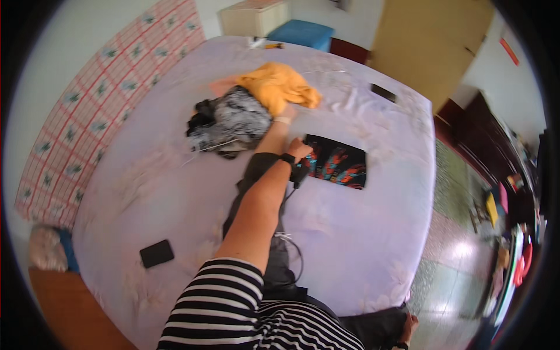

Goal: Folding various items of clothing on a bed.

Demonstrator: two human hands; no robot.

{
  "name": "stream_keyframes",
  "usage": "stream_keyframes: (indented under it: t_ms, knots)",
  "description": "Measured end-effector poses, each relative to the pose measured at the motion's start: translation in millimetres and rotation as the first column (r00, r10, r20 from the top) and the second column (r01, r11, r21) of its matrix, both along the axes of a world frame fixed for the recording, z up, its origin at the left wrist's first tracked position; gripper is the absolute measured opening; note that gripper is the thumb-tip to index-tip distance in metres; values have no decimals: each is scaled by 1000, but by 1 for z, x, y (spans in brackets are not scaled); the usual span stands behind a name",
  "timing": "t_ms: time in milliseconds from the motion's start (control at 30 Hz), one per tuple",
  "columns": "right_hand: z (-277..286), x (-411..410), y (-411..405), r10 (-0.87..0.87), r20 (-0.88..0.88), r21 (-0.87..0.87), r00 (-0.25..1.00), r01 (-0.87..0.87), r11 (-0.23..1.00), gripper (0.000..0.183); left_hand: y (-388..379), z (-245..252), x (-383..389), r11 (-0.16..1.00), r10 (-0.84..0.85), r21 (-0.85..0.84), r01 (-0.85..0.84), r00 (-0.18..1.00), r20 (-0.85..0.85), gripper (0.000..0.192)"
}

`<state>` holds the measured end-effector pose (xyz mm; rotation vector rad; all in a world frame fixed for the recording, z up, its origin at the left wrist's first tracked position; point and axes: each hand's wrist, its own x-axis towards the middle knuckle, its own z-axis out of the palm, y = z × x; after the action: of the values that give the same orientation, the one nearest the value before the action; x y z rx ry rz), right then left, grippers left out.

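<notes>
My left hand [300, 149], with a black watch at its wrist, reaches forward and has its curled fingers on the left edge of a black cloth [337, 164] with a red and blue print. Just below it is a small black device [299, 174] with a cable. Farther forward lie a crumpled orange garment [273, 85] and, against its left side, a grey and black patterned garment [240, 114]. My right hand [410, 326] is partly visible at the lower right, beside dark trousers; its fingers are unclear.
The bed has a pale floral sheet [350, 236]. A black phone-like object [383, 92] lies far right, a dark flat case [156, 253] near left. Outstretched legs in dark trousers [273, 258] occupy the middle. Beyond the bed stand a blue-covered box [302, 34] and a pale cabinet [256, 17].
</notes>
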<state>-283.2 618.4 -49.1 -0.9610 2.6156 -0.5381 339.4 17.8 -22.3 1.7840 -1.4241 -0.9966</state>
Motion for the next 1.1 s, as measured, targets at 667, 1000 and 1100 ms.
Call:
stream_keyframes:
  t_ms: [667, 1000, 1100]
  knots:
    - [4, 15, -40, -17, -75, -20, 997, 16, 1000, 37, 83, 9, 304, 575, 811, -130, -807, 584, -33, 84]
    - [11, 17, -32, -11, -94, 0, 995, 11, 1000, 37, 148, 25, 250, 865, -244, 480, 142, 957, 155, 31]
    - [13, 22, -34, -12, -91, 0, 996, 12, 1000, 37, 176, 67, 240, 676, -307, 659, 329, 939, -155, 31]
